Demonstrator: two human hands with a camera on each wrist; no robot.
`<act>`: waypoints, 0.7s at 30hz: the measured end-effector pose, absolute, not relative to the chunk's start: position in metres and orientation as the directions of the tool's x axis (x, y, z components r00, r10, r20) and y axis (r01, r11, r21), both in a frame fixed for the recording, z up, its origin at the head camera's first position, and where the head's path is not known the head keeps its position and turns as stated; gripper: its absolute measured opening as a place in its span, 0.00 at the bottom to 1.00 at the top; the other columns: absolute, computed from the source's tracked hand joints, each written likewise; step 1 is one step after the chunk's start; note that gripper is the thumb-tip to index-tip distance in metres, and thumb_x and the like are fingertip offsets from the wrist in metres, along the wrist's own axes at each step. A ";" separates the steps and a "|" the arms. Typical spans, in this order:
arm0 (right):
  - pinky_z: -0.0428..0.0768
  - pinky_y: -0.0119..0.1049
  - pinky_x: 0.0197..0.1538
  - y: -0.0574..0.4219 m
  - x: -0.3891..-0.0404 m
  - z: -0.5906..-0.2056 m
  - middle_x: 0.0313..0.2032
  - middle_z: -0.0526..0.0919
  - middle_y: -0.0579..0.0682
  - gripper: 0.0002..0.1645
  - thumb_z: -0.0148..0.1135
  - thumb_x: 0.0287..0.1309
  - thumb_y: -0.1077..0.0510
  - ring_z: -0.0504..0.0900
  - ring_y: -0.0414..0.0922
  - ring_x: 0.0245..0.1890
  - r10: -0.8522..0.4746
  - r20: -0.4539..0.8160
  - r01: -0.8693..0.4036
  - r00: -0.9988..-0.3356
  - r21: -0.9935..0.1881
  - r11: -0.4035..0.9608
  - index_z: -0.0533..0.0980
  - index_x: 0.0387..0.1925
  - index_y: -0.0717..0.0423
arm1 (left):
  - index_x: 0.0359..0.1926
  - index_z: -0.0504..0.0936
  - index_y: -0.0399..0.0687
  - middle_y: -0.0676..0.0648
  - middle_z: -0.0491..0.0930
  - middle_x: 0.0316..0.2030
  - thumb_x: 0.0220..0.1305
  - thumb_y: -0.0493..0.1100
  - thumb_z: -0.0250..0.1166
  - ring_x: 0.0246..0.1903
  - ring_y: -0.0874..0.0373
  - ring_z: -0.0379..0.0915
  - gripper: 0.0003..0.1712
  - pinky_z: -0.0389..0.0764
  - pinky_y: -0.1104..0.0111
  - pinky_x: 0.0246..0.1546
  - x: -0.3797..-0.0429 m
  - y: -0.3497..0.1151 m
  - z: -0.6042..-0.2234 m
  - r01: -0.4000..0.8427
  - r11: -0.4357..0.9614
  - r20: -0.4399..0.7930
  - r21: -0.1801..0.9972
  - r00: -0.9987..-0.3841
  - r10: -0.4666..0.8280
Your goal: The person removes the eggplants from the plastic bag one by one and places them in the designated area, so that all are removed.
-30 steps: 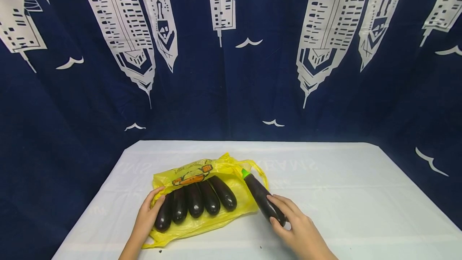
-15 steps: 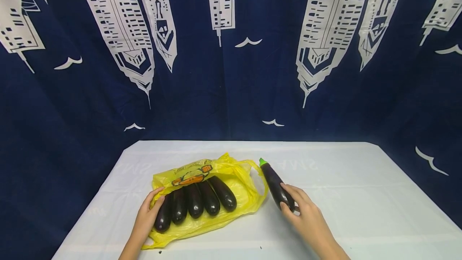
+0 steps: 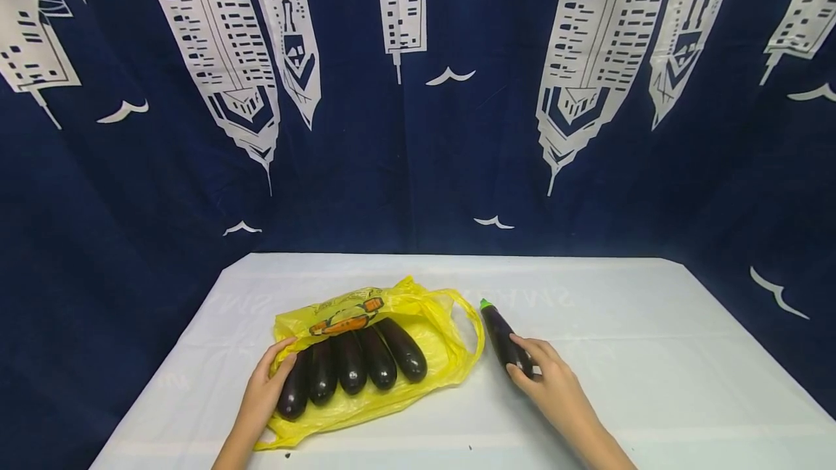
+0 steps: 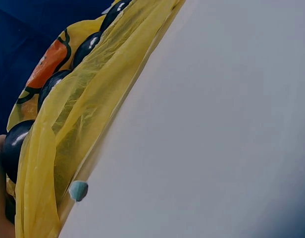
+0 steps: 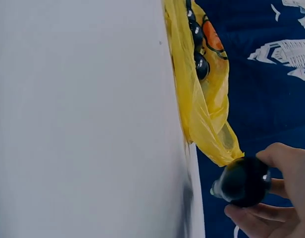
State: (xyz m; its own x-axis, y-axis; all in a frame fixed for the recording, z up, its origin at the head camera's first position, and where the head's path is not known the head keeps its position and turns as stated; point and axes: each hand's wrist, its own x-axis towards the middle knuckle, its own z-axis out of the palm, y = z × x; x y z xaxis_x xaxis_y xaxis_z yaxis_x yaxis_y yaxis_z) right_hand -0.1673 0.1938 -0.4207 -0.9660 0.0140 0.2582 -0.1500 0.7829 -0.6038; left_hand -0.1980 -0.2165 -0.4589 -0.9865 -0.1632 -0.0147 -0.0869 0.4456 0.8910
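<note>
My right hand (image 3: 555, 386) grips the blunt lower end of a dark purple eggplant (image 3: 499, 332), thumb on one side and fingers on the other. The eggplant's green tip points away, just right of a yellow plastic bag's handle loop. In the right wrist view that eggplant (image 5: 244, 183) appears end-on, hiding part of the fingers. Several more eggplants (image 3: 353, 368) lie side by side in the mouth of the plastic bag (image 3: 444, 365), stem ends hidden under its printed flap. My left hand (image 3: 261, 386) holds the bag's left edge, thumb against the leftmost eggplant.
A white-covered table (image 3: 653, 376) carries everything. Behind it hangs a navy curtain (image 3: 405, 165) printed with white buildings and birds. A small dark speck (image 3: 287, 455) lies near the front, below the bag.
My right hand has carried the eggplant rightward off the bag, then lowered it slightly beside the handle loop. My left hand and the bag have stayed nearly still.
</note>
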 end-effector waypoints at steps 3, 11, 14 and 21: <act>0.82 0.33 0.42 0.193 -0.171 -0.426 0.53 0.73 0.54 0.28 0.62 0.54 0.50 0.77 0.52 0.48 0.011 0.220 -0.130 -0.976 -0.615 0.778 0.70 0.57 0.49 | 0.62 0.63 0.53 0.40 0.57 0.66 0.63 0.65 0.47 0.68 0.40 0.44 0.33 0.47 0.39 0.63 -0.198 -0.217 -0.458 -0.086 0.448 -0.013 0.890 -0.986 -0.163; 0.81 0.38 0.44 0.190 -0.177 -0.443 0.54 0.72 0.52 0.29 0.62 0.53 0.48 0.78 0.50 0.48 -0.014 0.177 -0.123 -0.984 -0.619 0.776 0.69 0.58 0.47 | 0.62 0.63 0.53 0.40 0.57 0.66 0.63 0.64 0.48 0.68 0.39 0.44 0.33 0.47 0.39 0.63 -0.197 -0.217 -0.459 -0.088 0.442 -0.014 0.893 -0.986 -0.167; 0.80 0.41 0.44 0.190 -0.179 -0.447 0.55 0.72 0.51 0.29 0.61 0.54 0.47 0.79 0.47 0.45 -0.019 0.176 -0.124 -0.984 -0.607 0.785 0.69 0.58 0.46 | 0.62 0.63 0.52 0.40 0.57 0.66 0.63 0.64 0.48 0.68 0.40 0.44 0.32 0.47 0.40 0.63 -0.198 -0.217 -0.460 -0.084 0.437 -0.011 0.895 -0.986 -0.168; 0.77 0.50 0.49 0.192 -0.178 -0.453 0.55 0.70 0.50 0.30 0.58 0.56 0.44 0.76 0.51 0.51 -0.050 0.217 -0.165 -0.975 -0.551 0.818 0.67 0.60 0.44 | 0.62 0.63 0.53 0.40 0.58 0.66 0.62 0.65 0.48 0.68 0.40 0.44 0.33 0.47 0.41 0.64 -0.199 -0.216 -0.460 -0.093 0.440 -0.015 0.893 -0.984 -0.177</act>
